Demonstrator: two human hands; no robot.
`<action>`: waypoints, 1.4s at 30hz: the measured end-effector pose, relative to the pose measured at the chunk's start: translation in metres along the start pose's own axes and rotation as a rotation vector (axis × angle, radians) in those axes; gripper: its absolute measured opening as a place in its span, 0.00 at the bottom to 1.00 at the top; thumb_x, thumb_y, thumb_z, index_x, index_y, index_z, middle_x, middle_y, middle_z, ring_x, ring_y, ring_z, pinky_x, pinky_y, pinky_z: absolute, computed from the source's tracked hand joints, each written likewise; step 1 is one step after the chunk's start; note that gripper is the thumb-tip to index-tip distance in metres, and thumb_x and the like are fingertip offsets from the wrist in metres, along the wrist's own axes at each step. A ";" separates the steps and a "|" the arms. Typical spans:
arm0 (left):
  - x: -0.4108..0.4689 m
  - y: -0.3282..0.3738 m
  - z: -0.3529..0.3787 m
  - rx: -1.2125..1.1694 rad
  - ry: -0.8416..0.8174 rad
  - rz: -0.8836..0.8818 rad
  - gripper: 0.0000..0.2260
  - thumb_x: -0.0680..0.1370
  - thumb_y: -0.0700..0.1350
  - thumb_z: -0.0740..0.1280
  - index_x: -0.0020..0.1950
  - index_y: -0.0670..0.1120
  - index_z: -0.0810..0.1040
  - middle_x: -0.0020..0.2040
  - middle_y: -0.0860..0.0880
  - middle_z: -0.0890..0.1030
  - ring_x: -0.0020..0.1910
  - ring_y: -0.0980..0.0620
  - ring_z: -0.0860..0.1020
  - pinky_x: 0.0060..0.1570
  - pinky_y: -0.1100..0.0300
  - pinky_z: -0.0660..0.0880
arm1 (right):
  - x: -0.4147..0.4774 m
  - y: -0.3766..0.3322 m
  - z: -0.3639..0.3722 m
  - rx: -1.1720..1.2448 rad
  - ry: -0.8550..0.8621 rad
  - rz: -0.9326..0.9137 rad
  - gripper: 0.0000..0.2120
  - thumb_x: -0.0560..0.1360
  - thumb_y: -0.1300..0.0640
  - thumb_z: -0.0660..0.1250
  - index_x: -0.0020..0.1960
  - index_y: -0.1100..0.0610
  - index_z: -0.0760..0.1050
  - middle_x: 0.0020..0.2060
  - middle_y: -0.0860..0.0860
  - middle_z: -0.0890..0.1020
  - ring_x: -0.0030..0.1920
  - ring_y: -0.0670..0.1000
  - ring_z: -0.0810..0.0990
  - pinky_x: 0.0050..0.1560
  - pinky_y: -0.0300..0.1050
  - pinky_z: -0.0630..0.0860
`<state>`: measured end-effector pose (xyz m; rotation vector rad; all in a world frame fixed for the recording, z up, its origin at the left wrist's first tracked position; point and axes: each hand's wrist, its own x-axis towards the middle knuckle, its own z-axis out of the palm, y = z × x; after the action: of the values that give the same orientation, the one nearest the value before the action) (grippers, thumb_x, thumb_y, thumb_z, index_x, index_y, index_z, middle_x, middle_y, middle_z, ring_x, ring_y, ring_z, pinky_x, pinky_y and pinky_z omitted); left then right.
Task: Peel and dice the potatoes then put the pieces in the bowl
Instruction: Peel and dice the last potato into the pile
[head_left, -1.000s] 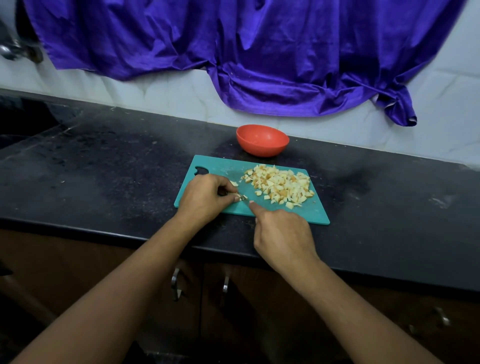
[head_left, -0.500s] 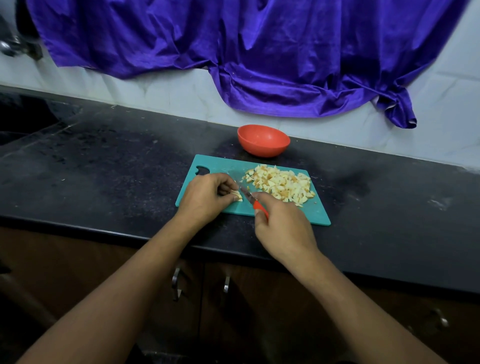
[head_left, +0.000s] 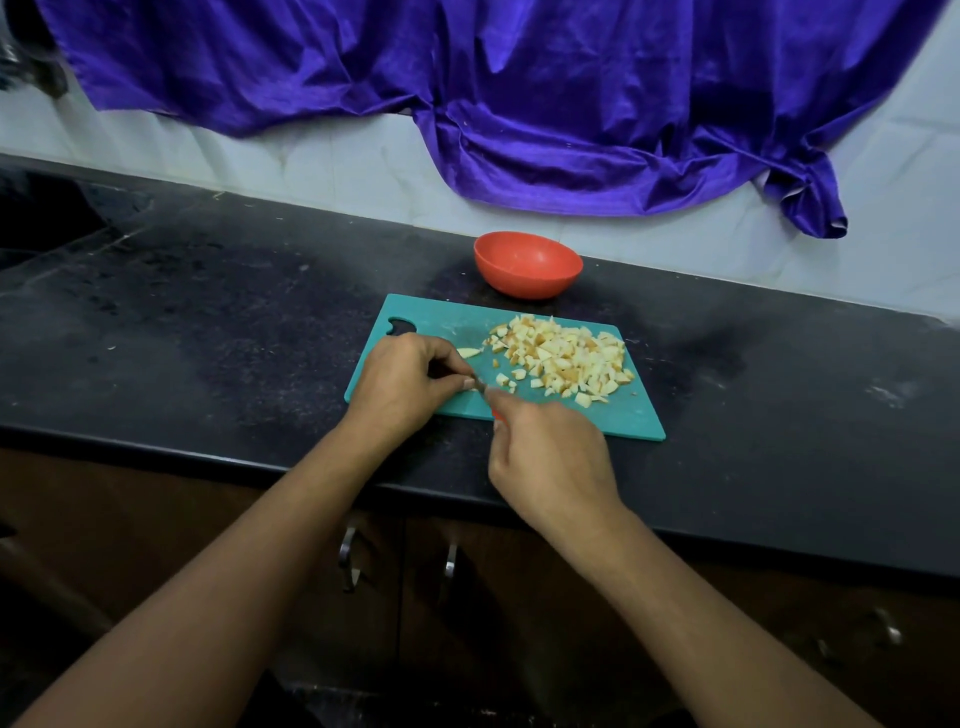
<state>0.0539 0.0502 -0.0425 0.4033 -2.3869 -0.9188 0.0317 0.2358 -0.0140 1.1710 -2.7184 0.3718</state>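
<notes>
Two bare hands meet over the near left corner of the board in my head-camera feed. The left hand (head_left: 402, 382) rests on the teal plastic cutting board (head_left: 631, 418) with its fingers curled under and its thumb tip pushed forward to the blade. The knuckles cover what lies below, so I cannot tell whether a scrap of potato sits beneath those fingers.

The right hand (head_left: 550, 452), just to the right of the left one and nearer to me, is wrapped round a small knife with an orange-red handle (head_left: 482, 388). Only a sliver of the handle shows beside the forefinger. The short grey blade pokes out toward the left thumb, and I cannot say whether it touches it.

Beyond the right hand, and to the right of the left hand, the heap of pale yellow diced potato (head_left: 563, 358) lies on the board. A few stray cubes (head_left: 503, 379) sit between the heap and the blade. One loose potato wedge (head_left: 469, 353) lies just past the left fingertips.

Farther out than both hands, the round orange-red plastic bowl (head_left: 527, 265) stands upright on the black stone counter (head_left: 208, 338), just off the board's far edge. Behind it a shiny purple cloth (head_left: 519, 104) hangs over the white tiled wall (head_left: 311, 161). Two metal cabinet handles (head_left: 348, 558) show below the counter edge, between my forearms.
</notes>
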 end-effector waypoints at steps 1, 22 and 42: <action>0.000 0.000 0.001 -0.001 0.002 0.000 0.04 0.73 0.45 0.79 0.44 0.53 0.87 0.42 0.60 0.85 0.46 0.62 0.82 0.55 0.59 0.80 | -0.002 0.000 0.001 -0.038 -0.012 -0.014 0.24 0.84 0.51 0.58 0.80 0.47 0.63 0.46 0.50 0.82 0.46 0.52 0.80 0.43 0.50 0.76; -0.005 0.001 -0.002 -0.022 0.010 0.012 0.07 0.74 0.42 0.78 0.50 0.50 0.87 0.44 0.57 0.85 0.46 0.63 0.82 0.53 0.65 0.78 | 0.000 0.009 -0.010 0.193 0.046 0.096 0.20 0.84 0.50 0.61 0.75 0.41 0.72 0.50 0.46 0.83 0.46 0.48 0.78 0.42 0.46 0.74; -0.003 -0.002 -0.003 0.004 0.012 0.002 0.04 0.75 0.43 0.77 0.48 0.50 0.87 0.46 0.58 0.86 0.49 0.62 0.82 0.56 0.67 0.77 | -0.002 -0.011 0.005 0.020 0.012 0.016 0.23 0.84 0.51 0.58 0.79 0.47 0.66 0.49 0.50 0.83 0.48 0.52 0.81 0.45 0.50 0.78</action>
<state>0.0588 0.0487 -0.0431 0.4069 -2.3778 -0.9089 0.0405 0.2288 -0.0174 1.1485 -2.7214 0.4083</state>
